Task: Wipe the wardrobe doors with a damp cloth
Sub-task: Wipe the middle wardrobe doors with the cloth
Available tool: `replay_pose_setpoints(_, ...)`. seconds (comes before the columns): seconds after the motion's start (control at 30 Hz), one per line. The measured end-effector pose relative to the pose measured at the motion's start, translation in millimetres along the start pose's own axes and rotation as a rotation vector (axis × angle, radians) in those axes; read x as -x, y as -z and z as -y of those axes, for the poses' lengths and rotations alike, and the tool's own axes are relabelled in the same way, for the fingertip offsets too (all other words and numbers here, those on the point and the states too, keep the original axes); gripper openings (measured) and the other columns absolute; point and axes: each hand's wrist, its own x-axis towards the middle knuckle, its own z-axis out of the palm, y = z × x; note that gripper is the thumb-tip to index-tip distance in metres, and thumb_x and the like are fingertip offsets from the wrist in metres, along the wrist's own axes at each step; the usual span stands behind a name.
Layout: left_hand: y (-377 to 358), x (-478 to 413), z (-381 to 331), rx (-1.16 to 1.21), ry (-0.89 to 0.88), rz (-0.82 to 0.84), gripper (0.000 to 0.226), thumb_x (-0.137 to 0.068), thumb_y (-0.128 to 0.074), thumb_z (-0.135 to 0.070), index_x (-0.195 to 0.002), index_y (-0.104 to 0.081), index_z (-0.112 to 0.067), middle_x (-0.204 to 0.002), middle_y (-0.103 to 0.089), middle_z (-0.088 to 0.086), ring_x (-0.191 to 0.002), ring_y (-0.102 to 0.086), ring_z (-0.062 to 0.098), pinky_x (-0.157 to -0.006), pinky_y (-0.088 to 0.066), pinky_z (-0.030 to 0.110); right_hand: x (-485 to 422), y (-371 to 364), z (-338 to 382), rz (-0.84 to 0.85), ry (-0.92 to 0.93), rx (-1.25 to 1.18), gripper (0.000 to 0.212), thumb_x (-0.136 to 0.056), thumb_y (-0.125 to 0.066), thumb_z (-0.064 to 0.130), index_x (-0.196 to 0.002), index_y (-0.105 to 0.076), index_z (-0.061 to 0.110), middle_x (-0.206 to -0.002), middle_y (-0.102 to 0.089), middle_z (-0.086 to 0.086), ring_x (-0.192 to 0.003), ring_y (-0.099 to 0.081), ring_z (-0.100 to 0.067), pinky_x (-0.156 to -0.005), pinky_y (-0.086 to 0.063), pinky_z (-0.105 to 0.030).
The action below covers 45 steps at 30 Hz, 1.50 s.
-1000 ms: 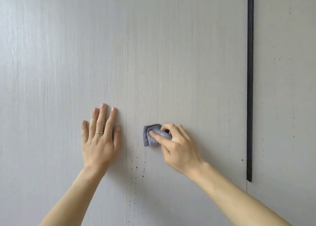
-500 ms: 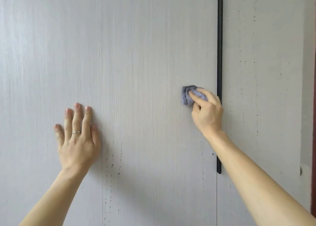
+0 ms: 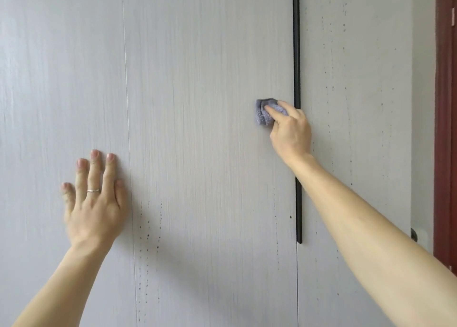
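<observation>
Right hand [image 3: 290,131] of the person grasps a small crumpled cloth [image 3: 262,115] of purple-grey colour and presses it against the middle door [image 3: 210,91] of the wardrobe. One finger lies stretched over the cloth and the other fingers are curled round it. The cloth is on the right part of this door, just beside the long black handle [image 3: 296,54] that runs vertically along the door's right edge. The knuckles of the hand cover a short piece of this handle.

The left hand [image 3: 95,208] is released and grasps nothing. It lies flat on the left door [image 3: 61,79], with straight fingers pointing up and the thumb close to the thin gap between the left and the middle door. On one finger there is a thin silver ring [image 3: 94,190]. The outline of this hand is a little blurred.

All the doors are pale grey with a fine vertical grain. Small dark spots [image 3: 148,235] are on the lower part of the middle door, near the left gap, in loose vertical rows. More such spots are scattered on the right door [image 3: 353,104]. At the far right edge stands a dark red door frame [image 3: 445,128]
</observation>
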Motion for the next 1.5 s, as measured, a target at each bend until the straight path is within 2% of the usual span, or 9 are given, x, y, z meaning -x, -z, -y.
replay_pose_setpoints(0.13, 4.8, 1.6, 3.3, 0.029, -0.019, 0.017, 0.054, -0.106, -0.014, -0.046, -0.159, -0.006, -0.043, -0.164, 0.009, -0.021, -0.156, 0.002, 0.014, -0.125, -0.002, 0.05, 45.8, -17.9, -15.9, -0.117, 0.005, -0.011, 0.048, -0.089, -0.041, 0.003, -0.126, -0.07, 0.013, -0.137, -0.061, -0.011, -0.116, -0.058, -0.037, -0.096, -0.051, -0.041)
replay_pose_setpoints(0.27, 4.6, 2.1, -2.5, 0.046, 0.013, 0.026, 0.052, -0.109, -0.02, -0.037, -0.16, -0.007, -0.041, -0.162, 0.011, -0.022, -0.156, 0.004, 0.014, -0.125, 0.001, 0.049, 141.2, -34.0, -22.5, -0.175, -0.008, -0.097, 0.041, -0.093, -0.046, 0.0, -0.125, -0.07, 0.01, -0.137, -0.06, -0.011, -0.12, -0.054, -0.032, -0.106, -0.044, -0.034)
replay_pose_setpoints(0.43, 7.4, 7.9, 1.0, 0.053, 0.012, 0.067, 0.054, -0.109, -0.027, -0.032, -0.16, -0.009, -0.041, -0.167, 0.008, -0.017, -0.156, 0.006, 0.015, -0.125, 0.001, 0.049, 254.7, -40.5, -26.1, -0.071, 0.024, -0.154, 0.039, -0.098, -0.042, 0.006, -0.125, -0.069, 0.013, -0.134, -0.058, -0.009, -0.116, -0.054, -0.032, -0.109, -0.04, -0.03)
replay_pose_setpoints(0.7, -2.2, 65.1, 33.2, 0.029, -0.019, 0.168, 0.06, -0.102, -0.022, -0.035, -0.16, -0.008, -0.04, -0.167, 0.009, -0.017, -0.156, 0.005, 0.017, -0.124, 0.001, 0.05, 190.3, -35.1, -24.1, -0.061, -0.051, -0.205, 0.045, -0.092, -0.049, -0.005, -0.127, -0.069, 0.013, -0.135, -0.056, -0.012, -0.121, -0.052, -0.032, -0.109, -0.04, -0.03)
replay_pose_setpoints(0.83, -18.6, 109.6, 46.6, 0.041, 0.053, 0.218, 0.062, -0.099, -0.017, -0.042, -0.16, -0.004, -0.04, -0.163, 0.016, -0.023, -0.15, 0.019, 0.003, -0.125, 0.005, 0.049, 245.0, -47.3, -24.2, -0.088, -0.097, -0.164, 0.046, -0.094, -0.048, -0.009, -0.135, -0.062, 0.009, -0.142, -0.049, -0.014, -0.128, -0.047, -0.036, -0.111, -0.04, -0.04)
replay_pose_setpoints(1.03, -25.4, 124.6, 53.5, 0.05, 0.069, 0.233, 0.062, -0.1, -0.016, -0.045, -0.157, 0.007, -0.045, -0.161, 0.021, -0.027, -0.151, 0.018, 0.004, -0.124, 0.005, 0.048, 303.1, -51.1, -14.8, 0.01, -0.157, -0.175, 0.052, -0.092, -0.044, -0.009, -0.138, -0.059, 0.009, -0.147, -0.04, -0.015, -0.134, -0.042, -0.036, -0.111, -0.039, -0.047)
replay_pose_setpoints(1.27, -22.7, 124.8, 58.6, 0.03, 0.035, 0.247, 0.062, -0.101, -0.018, -0.048, -0.159, 0.004, -0.042, -0.165, 0.018, -0.021, -0.154, 0.014, 0.01, -0.124, 0.003, 0.049, 216.7, -43.6, -20.9, -0.079, -0.202, -0.24, 0.05, -0.094, -0.041, -0.006, -0.136, -0.061, 0.011, -0.144, -0.047, -0.016, -0.135, -0.045, -0.029, -0.117, -0.027, -0.023)
replay_pose_setpoints(1.37, -21.8, 125.4, 59.6, 0.032, 0.03, 0.242, 0.063, -0.101, -0.019, -0.049, -0.161, 0.0, -0.039, -0.166, 0.016, -0.019, -0.154, 0.014, 0.01, -0.124, 0.002, 0.049, 260.0, -49.9, -20.1, -0.061, -0.207, -0.209, 0.053, -0.094, -0.038, -0.006, -0.142, -0.054, 0.008, -0.15, -0.04, -0.017, -0.139, -0.04, -0.032, -0.117, -0.03, -0.034)
replay_pose_setpoints(1.5, -19.4, 126.8, 61.0, 0.024, 0.003, 0.259, 0.063, -0.102, -0.021, -0.049, -0.161, -0.003, -0.038, -0.166, 0.016, -0.019, -0.154, 0.014, 0.01, -0.124, 0.0, 0.05, 349.0, -45.5, -11.3, 0.063, -0.215, -0.186, 0.053, -0.094, -0.038, -0.007, -0.144, -0.049, 0.004, -0.152, -0.035, -0.019, -0.143, -0.034, -0.034, -0.12, -0.024, -0.032)
